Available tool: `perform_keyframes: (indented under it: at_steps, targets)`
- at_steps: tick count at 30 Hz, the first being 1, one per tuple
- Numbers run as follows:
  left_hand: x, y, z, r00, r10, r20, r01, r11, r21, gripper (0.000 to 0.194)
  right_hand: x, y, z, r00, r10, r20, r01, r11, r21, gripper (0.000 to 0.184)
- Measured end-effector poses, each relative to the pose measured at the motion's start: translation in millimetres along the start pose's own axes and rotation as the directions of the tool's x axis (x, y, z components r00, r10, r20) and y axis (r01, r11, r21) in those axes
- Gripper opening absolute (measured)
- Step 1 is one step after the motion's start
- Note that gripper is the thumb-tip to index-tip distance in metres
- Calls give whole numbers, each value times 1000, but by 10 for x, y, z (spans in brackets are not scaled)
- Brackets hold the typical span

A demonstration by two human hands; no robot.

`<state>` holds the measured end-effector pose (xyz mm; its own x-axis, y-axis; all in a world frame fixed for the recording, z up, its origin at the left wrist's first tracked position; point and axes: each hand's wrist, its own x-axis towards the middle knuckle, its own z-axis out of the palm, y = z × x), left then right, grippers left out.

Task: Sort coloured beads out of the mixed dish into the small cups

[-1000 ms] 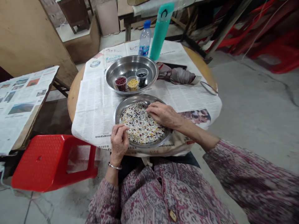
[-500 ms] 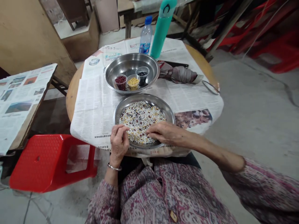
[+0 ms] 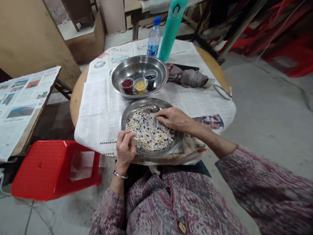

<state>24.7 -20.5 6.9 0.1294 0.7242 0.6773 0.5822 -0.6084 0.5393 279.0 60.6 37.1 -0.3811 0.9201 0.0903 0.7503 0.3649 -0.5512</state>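
Observation:
A shallow steel dish (image 3: 127, 116) holds a spread of white grains mixed with red, yellow and black beans (image 3: 151, 130). At its front left rim is my left hand (image 3: 126, 147), closed with curled fingers; whatever it holds is hidden. My right hand (image 3: 174, 119) reaches over the right side of the dish, thumb and fingers pinched together at the grains. Anything in that pinch is too small to make out. Behind the dish, a deeper steel basin (image 3: 117, 73) holds clear cups of red beans (image 3: 127, 86), yellow beans (image 3: 140, 86) and black beans (image 3: 150, 79).
Newspaper (image 3: 90, 107) covers the round table. A water bottle (image 3: 154, 37) and a tall teal bottle (image 3: 172, 31) stand behind the basin. A grey cloth bundle (image 3: 189, 77) lies at the right, by a dark flat object. A red stool (image 3: 41, 169) stands at the left.
My right hand has moved away from me, from the front of the grains toward the dish's back right. My left hand stays by the front left rim.

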Motion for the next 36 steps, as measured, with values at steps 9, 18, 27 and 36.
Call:
perform_keyframes:
  at_steps: [9, 18, 27, 36]
  targets:
    - [16, 18, -9, 1000, -3, 5, 3, 1000, 13, 21, 26, -61, 54, 981, -101, -163, 115, 990, 79, 25]
    - [4, 3, -3, 1000, -3, 3, 3, 1000, 10, 20, -248, -107, -46, 991, -123, -44, 119, 989, -86, 23]
    - [9, 11, -6, 1000, -5, 6, 6, 1000, -2, 21, -341, -366, 117, 978, -157, 140, 160, 987, -11, 21]
    - [0, 4, -5, 1000, -15, 13, 16, 1000, -18, 21, -266, -210, 145, 998, -53, 32, 56, 991, -121, 24]
